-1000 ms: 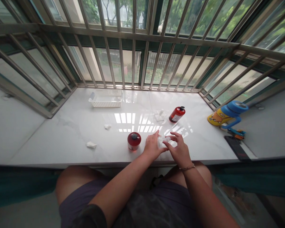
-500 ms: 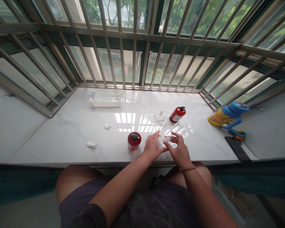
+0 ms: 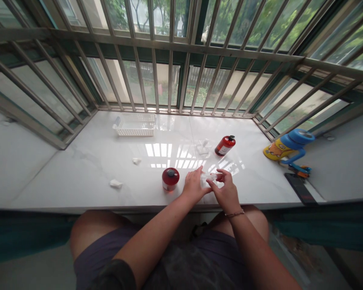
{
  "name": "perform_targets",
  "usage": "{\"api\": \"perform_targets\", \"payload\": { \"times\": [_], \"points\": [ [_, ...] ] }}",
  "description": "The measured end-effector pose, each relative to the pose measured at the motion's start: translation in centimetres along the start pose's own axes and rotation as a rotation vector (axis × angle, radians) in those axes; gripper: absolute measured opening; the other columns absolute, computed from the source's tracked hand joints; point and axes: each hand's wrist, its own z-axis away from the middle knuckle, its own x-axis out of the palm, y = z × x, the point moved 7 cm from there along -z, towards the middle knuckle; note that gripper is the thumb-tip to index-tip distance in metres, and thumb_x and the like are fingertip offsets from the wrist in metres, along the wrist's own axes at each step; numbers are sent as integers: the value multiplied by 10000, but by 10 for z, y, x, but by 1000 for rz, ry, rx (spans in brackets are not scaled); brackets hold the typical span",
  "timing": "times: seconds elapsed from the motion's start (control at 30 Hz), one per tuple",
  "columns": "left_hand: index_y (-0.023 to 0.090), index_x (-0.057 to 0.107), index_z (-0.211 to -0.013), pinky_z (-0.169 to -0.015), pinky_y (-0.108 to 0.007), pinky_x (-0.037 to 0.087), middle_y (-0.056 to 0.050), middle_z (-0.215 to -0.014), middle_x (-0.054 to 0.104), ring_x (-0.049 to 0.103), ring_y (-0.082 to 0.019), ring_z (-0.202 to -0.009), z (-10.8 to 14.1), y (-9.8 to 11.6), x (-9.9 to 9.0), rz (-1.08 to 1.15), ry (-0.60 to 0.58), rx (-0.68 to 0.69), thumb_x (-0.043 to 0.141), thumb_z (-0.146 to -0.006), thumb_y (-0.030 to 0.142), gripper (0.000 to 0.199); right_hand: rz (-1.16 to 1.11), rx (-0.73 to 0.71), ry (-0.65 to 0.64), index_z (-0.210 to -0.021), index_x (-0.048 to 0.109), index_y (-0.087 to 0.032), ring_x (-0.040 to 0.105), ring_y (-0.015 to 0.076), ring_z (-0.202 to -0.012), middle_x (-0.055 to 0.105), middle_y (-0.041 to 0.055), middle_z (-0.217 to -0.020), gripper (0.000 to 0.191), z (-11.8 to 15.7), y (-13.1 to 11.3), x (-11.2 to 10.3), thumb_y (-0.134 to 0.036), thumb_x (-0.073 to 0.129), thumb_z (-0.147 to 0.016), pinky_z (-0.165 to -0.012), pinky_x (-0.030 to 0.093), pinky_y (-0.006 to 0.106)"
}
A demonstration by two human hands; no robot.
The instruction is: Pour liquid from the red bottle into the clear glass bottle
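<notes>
Both my hands are over the front of a white marble sill. Between them is a small clear plastic piece (image 3: 208,176), pinched by the fingertips of my left hand (image 3: 195,186) and my right hand (image 3: 225,189). Just left of my left hand stands a red jar with a dark lid (image 3: 170,179). Farther back are a red bottle with a black cap and white label (image 3: 225,145) and another clear plastic piece (image 3: 203,147). My fingers hide part of the held piece.
A white plastic basket (image 3: 134,125) stands at the back of the marble sill (image 3: 87,177), near the window bars (image 3: 169,80). Crumpled white tissue (image 3: 115,183) lies at the left. A yellow cup with blue parts (image 3: 278,149) and a dark phone (image 3: 299,188) are at the right.
My fingers have shifted slightly on the clear piece, which now lies more sideways between my hands. The view has moved a little, and the other objects on the sill have not visibly moved.
</notes>
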Motion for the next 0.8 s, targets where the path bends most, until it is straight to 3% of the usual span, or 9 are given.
{"api": "perform_targets", "payload": {
  "times": [0.1, 0.27, 0.4, 0.6, 0.8],
  "points": [
    [235, 402, -1618, -1242, -572, 400, -112, -1423, 681, 609, -358, -1350, 1, 2, -1, 2, -7, 3, 976, -726, 343, 1067, 41, 5, 47, -1332, 580, -240, 691, 286, -921, 707, 79, -1055, 632, 0, -3, 3, -629, 785, -877, -866, 611, 479],
    [220, 408, -1615, -1246, -581, 399, -128, -1418, 682, 602, -368, -1363, 1, 3, -2, 3, -15, -3, 977, -726, 370, 1066, 19, 30, 48, -1349, 568, -245, 707, 321, -1018, 736, 95, -1098, 676, -2, -4, 3, -631, 810, -850, -940, 604, 522],
    [231, 425, -1601, -1239, -581, 406, -127, -1418, 680, 609, -368, -1357, 0, 1, -1, 3, -4, -8, 980, -733, 426, 1048, -28, 46, -25, -1351, 572, -263, 737, 345, -1116, 776, 113, -1179, 623, -2, 2, 2, -580, 811, -871, -992, 597, 542],
    [243, 444, -1582, -1231, -568, 417, -127, -1459, 659, 602, -366, -1376, 0, -2, 2, -8, 0, 0, 995, -721, 427, 1039, -114, -53, -172, -1378, 530, -268, 700, 315, -1305, 782, 111, -1297, 453, 0, 0, 7, -442, 689, -991, -1142, 531, 558],
    [233, 450, -1576, -1245, -566, 404, -134, -1491, 640, 590, -363, -1395, 1, -2, 1, -15, 5, 5, 1002, -718, 439, 1041, -160, -117, -258, -1413, 516, -286, 689, 286, -1350, 754, 106, -1380, 418, -2, -3, 8, -390, 634, -1026, -1135, 557, 519]
  ]
}}
